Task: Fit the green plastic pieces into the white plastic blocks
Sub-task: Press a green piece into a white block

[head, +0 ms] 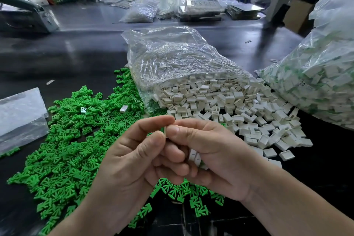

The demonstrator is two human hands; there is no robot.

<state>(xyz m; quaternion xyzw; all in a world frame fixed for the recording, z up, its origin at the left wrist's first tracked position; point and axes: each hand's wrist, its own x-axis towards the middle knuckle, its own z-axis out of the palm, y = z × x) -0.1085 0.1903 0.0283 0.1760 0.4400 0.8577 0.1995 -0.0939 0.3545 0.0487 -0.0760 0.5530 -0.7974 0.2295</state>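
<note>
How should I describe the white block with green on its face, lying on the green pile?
Start at the big green pile on the dark table. Toward its far side two white blocks lie on the green. Take the left block: its face shows a green pattern, while the right block is plain white.

A dark glossy table [76, 53] carries a heap of green pieces [67, 149] at near left, white blocks [239, 105] spilling from a clear bag [172, 57] at centre, a fuller bag [316, 82] at right, and, far off, what may be trays [199, 10].
</note>
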